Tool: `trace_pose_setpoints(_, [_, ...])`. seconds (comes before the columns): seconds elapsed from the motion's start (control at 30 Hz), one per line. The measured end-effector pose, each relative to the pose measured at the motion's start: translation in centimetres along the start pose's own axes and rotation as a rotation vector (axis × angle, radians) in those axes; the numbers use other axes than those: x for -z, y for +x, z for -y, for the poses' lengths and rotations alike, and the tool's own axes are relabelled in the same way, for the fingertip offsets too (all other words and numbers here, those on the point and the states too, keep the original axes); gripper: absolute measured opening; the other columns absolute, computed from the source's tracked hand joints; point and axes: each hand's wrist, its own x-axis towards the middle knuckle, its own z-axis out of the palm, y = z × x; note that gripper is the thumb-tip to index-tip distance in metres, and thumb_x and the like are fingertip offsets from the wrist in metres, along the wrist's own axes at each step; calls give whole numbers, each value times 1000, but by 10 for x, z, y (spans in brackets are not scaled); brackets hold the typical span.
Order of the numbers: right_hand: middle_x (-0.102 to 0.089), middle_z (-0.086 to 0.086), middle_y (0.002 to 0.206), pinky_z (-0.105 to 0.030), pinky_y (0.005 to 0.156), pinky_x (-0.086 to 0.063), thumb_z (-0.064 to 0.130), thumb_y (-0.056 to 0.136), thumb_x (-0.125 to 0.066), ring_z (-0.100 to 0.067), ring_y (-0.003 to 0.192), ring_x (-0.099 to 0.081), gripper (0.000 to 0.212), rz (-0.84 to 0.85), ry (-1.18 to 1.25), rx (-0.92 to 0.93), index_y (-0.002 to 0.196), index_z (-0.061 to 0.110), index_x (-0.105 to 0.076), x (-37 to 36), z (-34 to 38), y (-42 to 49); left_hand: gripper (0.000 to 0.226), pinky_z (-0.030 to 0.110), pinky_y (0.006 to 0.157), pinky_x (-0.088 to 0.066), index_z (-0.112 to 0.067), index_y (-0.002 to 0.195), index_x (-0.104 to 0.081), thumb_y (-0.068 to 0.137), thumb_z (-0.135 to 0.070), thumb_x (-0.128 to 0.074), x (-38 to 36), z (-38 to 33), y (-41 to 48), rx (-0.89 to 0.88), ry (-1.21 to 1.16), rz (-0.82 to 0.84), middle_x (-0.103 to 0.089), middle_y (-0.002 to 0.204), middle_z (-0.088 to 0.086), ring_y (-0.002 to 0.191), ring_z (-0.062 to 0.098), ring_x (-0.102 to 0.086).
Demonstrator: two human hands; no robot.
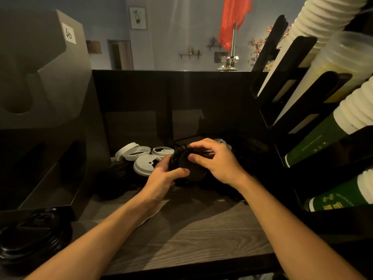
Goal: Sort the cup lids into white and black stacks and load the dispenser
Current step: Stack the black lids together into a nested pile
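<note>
Both hands hold a short stack of black lids [191, 168] above the wooden counter. My left hand [163, 178] grips it from below and the left, thumb across its front. My right hand [218, 158] curls over its top and right side, thumb pressing the top lid. Several white lids [145, 163] lie loose on the counter just left of the hands. More black lids [119, 174] lie in the dark beside them, hard to make out. The black lid dispenser [40, 81] stands at the left with its open tray [50, 190] below.
A pile of black lids [34, 237] sits at the near left corner. A black cup rack [302, 110] holding white, clear and green cup stacks fills the right side. A dark back panel [181, 91] closes the counter behind. Bare wooden counter [191, 239] lies between my forearms.
</note>
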Motion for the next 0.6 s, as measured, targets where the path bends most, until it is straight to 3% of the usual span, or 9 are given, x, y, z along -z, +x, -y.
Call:
trace_pose_setpoints(0.2, [-62,10,123,-17,100,-47,23,92,-70,1,119,-56,32,150,-5,17,122,30,-68,-1,3,-2,35,30,79,-61,-15,127,-65,94,-5,-64,-2,-1,-1,-7,-33,-2,-76,115,13,106,25,-74])
trace_pose_setpoints(0.33, [-63,12,123,-13,90,-51,32,93,-67,8,112,-59,40,154,90,-110,132,27,-59,2,5,-1,38,35,88,-59,-16,128,-64,92,-4,-67,1,-2,1,-21,-11,-16,-76,117,9,109,24,-73])
trace_pose_setpoints(0.5, [-71,8,111,-17,87,-55,25,86,-76,2,103,-67,33,108,111,-133,118,23,-68,5,5,0,42,38,95,-59,-12,132,-62,92,-1,-65,-1,-1,0,19,-42,1,-74,122,12,112,27,-72])
trace_pose_setpoints(0.6, [-72,8,110,-21,88,-56,41,75,-78,-3,105,-67,38,86,116,-156,110,31,-69,5,4,0,40,39,97,-58,-13,132,-62,93,-7,-67,-3,-1,0,21,-34,-4,-75,120,9,112,24,-72])
